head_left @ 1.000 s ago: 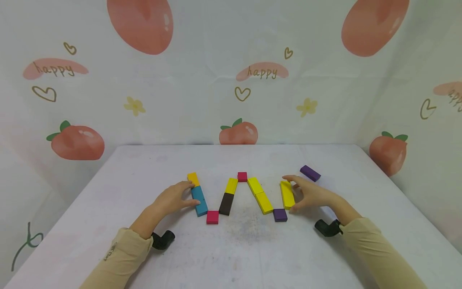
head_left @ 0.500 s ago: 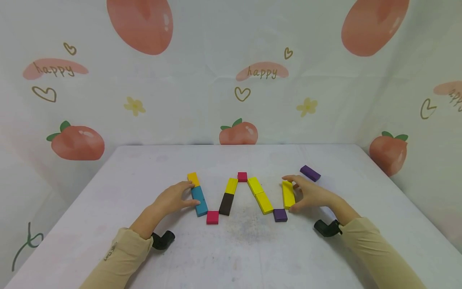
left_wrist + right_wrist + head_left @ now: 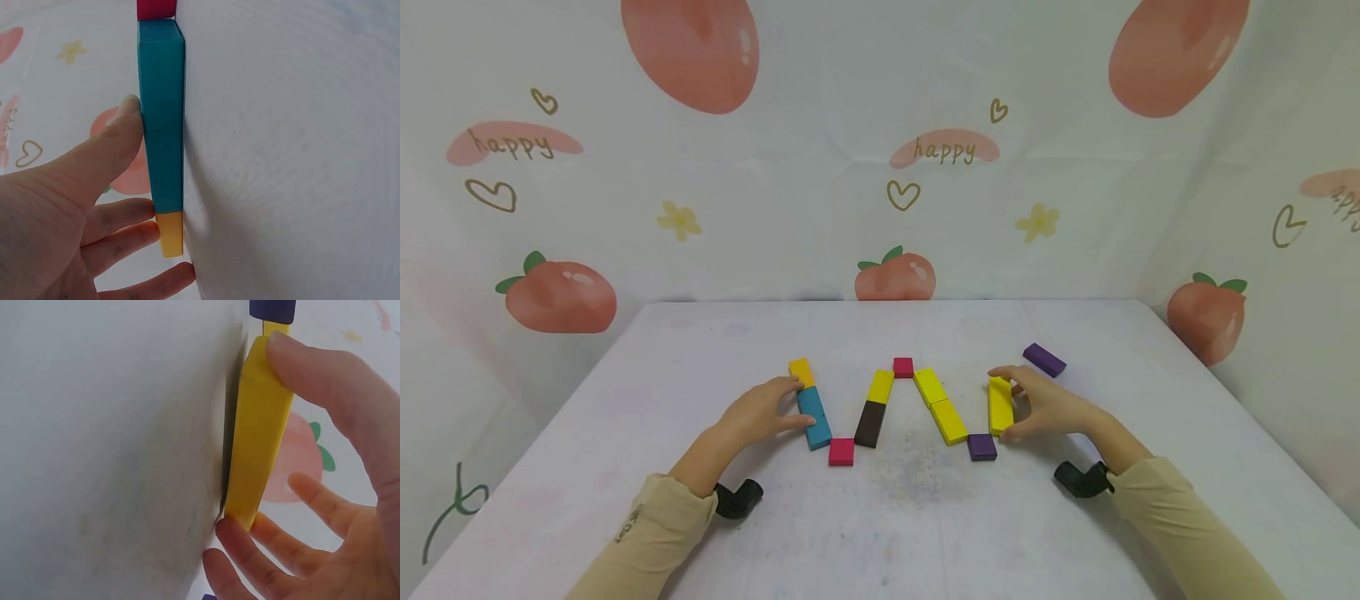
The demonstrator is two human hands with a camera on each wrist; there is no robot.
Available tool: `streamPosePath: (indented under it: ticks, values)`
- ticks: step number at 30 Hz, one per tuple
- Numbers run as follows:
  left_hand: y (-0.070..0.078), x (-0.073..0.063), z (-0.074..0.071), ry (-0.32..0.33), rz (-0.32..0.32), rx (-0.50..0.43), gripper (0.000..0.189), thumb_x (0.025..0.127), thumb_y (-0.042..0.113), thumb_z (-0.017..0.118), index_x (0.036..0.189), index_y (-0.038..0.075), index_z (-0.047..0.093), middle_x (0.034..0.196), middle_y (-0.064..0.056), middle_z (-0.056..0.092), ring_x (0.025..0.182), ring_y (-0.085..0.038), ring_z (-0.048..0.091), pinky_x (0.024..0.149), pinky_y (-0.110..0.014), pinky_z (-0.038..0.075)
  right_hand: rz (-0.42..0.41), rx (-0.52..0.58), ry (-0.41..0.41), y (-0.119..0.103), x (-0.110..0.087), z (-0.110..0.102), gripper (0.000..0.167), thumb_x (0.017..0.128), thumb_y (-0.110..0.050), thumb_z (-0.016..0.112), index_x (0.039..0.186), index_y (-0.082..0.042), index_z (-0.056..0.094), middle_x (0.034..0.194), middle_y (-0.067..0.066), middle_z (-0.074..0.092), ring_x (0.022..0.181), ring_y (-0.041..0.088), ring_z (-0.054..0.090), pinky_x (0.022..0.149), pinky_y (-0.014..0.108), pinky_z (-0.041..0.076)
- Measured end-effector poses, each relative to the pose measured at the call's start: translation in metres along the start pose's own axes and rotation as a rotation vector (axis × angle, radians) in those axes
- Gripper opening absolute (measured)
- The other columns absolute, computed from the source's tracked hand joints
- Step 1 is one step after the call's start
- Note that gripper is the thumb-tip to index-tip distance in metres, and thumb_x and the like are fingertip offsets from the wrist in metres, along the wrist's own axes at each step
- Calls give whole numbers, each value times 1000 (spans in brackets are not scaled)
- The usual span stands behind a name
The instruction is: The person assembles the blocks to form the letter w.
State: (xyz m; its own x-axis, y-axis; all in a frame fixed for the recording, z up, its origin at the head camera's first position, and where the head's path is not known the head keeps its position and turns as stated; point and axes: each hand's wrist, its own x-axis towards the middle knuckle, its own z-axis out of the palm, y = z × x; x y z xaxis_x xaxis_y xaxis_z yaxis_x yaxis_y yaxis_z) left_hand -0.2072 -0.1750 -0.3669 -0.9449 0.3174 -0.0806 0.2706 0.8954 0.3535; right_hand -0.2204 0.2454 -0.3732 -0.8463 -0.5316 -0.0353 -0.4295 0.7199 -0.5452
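Observation:
Coloured blocks lie flat on the white table in a zigzag line. My right hand point(image 3: 1051, 404) holds a yellow block point(image 3: 1001, 406) by its two ends, thumb at the near end and fingertips at the far end, as the right wrist view also shows. Just left of that block's near end lies a square purple block point(image 3: 982, 447). On the other side, my left hand point(image 3: 763, 410) rests its thumb and fingertips on a blue block point(image 3: 816, 423) and the small orange block point(image 3: 802, 372) behind it, without curling round them. A square red block point(image 3: 841, 452) sits by the blue one's near end.
Between the hands lie a dark brown block point(image 3: 870, 423), a short yellow block point(image 3: 882, 387), a second red square block point(image 3: 903, 367) and two end-to-end yellow blocks point(image 3: 948, 422). A loose purple block point(image 3: 1044, 360) lies beyond my right hand. A patterned curtain point(image 3: 775, 233) hangs behind the table.
The yellow block in my right hand has shifted slightly to the right and turned closer to straight ahead. My left hand and the other blocks have stayed in place.

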Motion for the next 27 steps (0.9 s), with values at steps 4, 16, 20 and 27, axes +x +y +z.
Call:
streamPosePath:
  ticks: [4, 16, 20, 27]
  values:
    - [0, 0, 0, -1, -3, -2, 65, 82, 36, 70, 132, -1, 49, 138, -24, 46, 129, -42, 42, 105, -54, 38, -8, -3, 11, -4, -2, 1, 83, 70, -27, 81, 134, 2, 38, 133, 23, 44, 104, 31, 51, 93, 51, 48]
    - [1, -1, -1, 0, 0, -2, 66, 82, 36, 70, 132, -1, 49, 138, -24, 47, 129, -42, 42, 105, -54, 39, 0, -19, 9, -4, -3, 3, 83, 70, -28, 80, 134, 2, 38, 132, 23, 44, 104, 29, 49, 92, 49, 47]
    - [1, -1, -1, -1, 0, 2, 66, 82, 36, 69, 132, -1, 49, 138, -24, 46, 129, -42, 42, 105, -54, 38, 16, -20, 7, -4, -4, 3, 83, 70, -29, 81, 135, 0, 38, 130, 22, 45, 103, 28, 48, 92, 49, 46]
    - [1, -1, -1, 1, 3, 2, 66, 82, 37, 70, 132, -1, 49, 138, -24, 47, 129, -42, 42, 105, -54, 39, 34, -20, 4, -4, -4, 3, 83, 69, -30, 81, 135, -1, 39, 130, 21, 45, 104, 28, 48, 92, 47, 46]
